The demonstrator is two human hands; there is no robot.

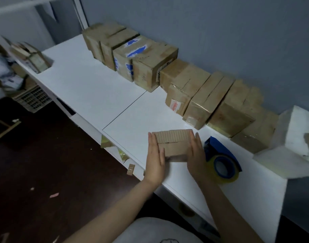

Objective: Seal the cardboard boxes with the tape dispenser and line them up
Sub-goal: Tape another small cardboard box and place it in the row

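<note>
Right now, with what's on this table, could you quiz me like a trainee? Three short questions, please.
1. True or false: the dispenser lies right of the small box.
2. The left hand and right hand both press on: A) the dispenser B) the small box C) a cup.
3. Fill in: the row of boxes stands along the ____.
Key: 1 true; 2 B; 3 wall.

Bare white table [90, 88] left of hands, box row [167, 71] lining wall, tape dispenser [220, 160] seemingly touching right hand [196, 155].
</note>
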